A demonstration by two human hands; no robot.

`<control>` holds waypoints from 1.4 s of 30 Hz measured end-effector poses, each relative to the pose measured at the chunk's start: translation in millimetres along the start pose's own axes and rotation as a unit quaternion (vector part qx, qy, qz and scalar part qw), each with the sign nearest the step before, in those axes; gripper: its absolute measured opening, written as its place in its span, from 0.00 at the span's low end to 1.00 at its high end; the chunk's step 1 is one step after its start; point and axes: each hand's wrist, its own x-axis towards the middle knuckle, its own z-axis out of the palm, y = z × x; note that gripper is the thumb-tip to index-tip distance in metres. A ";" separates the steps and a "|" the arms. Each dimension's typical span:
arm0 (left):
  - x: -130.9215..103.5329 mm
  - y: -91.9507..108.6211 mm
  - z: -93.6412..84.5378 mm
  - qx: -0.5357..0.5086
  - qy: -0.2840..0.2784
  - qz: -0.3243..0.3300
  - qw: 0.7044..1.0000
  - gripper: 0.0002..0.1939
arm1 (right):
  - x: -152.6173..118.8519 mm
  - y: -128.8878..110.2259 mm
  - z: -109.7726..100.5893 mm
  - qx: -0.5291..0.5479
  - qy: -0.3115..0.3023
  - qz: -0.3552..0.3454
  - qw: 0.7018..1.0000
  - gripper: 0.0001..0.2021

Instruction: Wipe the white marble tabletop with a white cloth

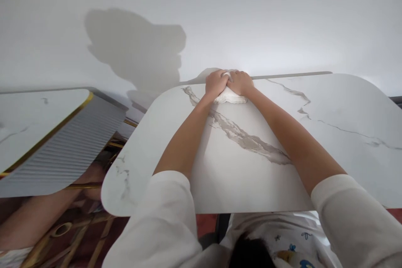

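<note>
A white cloth (pixel 231 97) lies bunched on the marble-patterned tabletop (pixel 251 184), close to its far edge by the wall. My left hand (pixel 216 83) presses on the cloth's left side with its fingers curled over it. Beside it, my right hand (pixel 241 82) grips the right side of the same cloth, the two thumbs almost meeting. Both arms reach straight forward across the table. Part of the cloth is hidden beneath my hands.
The white wall (pixel 266 21) stands right behind the tabletop. To the left is a second marble-patterned piece (pixel 40 121) with gold trim and a ribbed grey side (pixel 72 142). Below it shows another person's arm (pixel 47 213), near gold-coloured metal bars and a tape roll (pixel 63 229).
</note>
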 end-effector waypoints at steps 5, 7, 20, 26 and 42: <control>-9.8 6.0 -2.8 0.017 0.006 0.019 1.000 0.21 | -9.4 -3.9 -1.1 -0.012 0.017 0.000 1.000 0.23; -18.3 9.5 -5.2 0.025 0.011 0.029 0.999 0.22 | -18.4 -7.7 -3.3 -0.019 0.021 0.003 1.000 0.22; -117.2 21.8 -34.5 0.060 -0.019 0.062 0.996 0.23 | -120.5 -57.2 -21.3 -0.040 0.015 0.000 0.999 0.21; -189.2 29.8 -59.4 0.068 -0.025 0.076 0.995 0.24 | -180.9 -86.8 -20.0 -0.030 0.055 -0.032 0.998 0.21; -287.7 95.2 -68.2 0.058 -0.056 0.014 0.997 0.22 | -282.8 -82.8 -57.6 -0.001 0.036 -0.072 0.997 0.20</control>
